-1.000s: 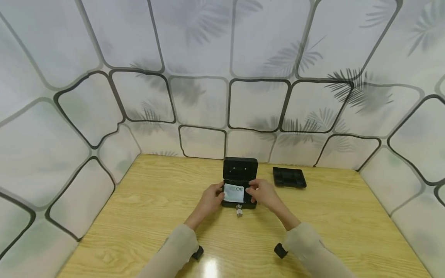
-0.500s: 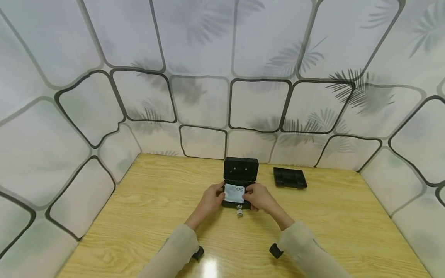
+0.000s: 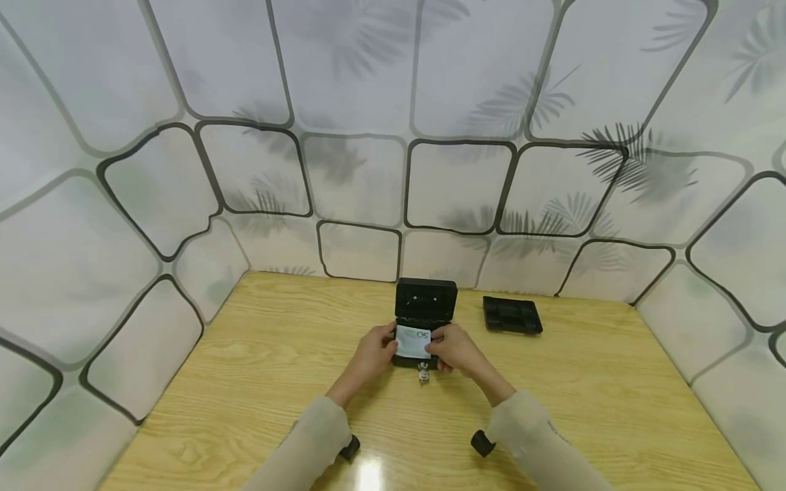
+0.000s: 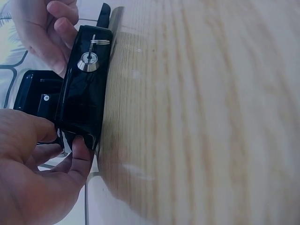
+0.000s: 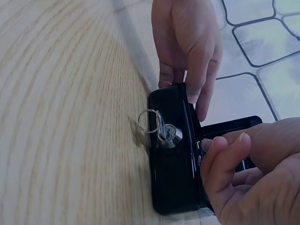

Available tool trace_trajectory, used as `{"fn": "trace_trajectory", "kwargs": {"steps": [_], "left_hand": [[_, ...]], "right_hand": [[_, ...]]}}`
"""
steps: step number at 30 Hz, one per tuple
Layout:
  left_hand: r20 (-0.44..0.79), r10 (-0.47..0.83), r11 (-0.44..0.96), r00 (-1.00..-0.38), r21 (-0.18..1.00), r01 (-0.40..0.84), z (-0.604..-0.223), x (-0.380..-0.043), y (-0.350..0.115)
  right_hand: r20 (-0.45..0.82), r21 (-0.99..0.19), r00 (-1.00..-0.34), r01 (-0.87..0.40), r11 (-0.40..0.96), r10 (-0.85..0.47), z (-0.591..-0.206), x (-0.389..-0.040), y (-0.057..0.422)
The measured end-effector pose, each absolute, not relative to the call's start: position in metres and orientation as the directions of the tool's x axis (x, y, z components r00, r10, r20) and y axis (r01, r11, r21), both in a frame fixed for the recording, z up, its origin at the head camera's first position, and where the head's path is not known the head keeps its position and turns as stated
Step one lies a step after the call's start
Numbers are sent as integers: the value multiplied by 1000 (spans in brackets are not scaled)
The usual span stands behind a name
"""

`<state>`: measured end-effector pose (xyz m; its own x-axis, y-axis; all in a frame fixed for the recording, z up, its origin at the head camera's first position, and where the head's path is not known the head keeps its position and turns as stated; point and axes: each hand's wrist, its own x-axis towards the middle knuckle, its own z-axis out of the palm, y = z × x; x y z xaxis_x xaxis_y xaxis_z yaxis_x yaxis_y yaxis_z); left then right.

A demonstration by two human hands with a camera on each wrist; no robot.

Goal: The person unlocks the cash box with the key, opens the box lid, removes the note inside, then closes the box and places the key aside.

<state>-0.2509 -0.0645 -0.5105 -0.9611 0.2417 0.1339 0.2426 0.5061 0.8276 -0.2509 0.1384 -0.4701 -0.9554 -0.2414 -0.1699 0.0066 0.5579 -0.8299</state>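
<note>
A small black cash box (image 3: 425, 299) stands on the table with its lid raised. Inside it lies a pale banknote (image 3: 413, 341) marked 50. My left hand (image 3: 372, 346) grips the box's left side, thumb at the rim and fingertips against the outer wall (image 4: 75, 140). On the opposite side, my right hand (image 3: 457, 349) pinches at the banknote's right edge with thumb and forefinger, its other fingers (image 5: 222, 164) curled by the front right. A key on a metal ring (image 5: 149, 121) sits in the front lock (image 5: 168, 137). The walls hide the note in both wrist views.
A black compartmented tray (image 3: 512, 316) lies behind and to the right of the box. The wooden table (image 3: 295, 327) ends at a patterned backdrop (image 3: 356, 181) at the back and sides. Black wrist devices (image 3: 482, 443) show below both sleeves.
My right hand has shifted left and slightly nearer, from the box's right rim onto the banknote's right edge. My left hand keeps its grip on the box.
</note>
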Motion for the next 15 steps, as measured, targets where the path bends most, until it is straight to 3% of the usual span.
{"fn": "trace_trajectory", "kwargs": {"steps": [15], "left_hand": [[115,232,517,-966,826,223,-512,-253,-63]], "right_hand": [[-180,-910,-970,101,403,-164,-471,-250,135]]}}
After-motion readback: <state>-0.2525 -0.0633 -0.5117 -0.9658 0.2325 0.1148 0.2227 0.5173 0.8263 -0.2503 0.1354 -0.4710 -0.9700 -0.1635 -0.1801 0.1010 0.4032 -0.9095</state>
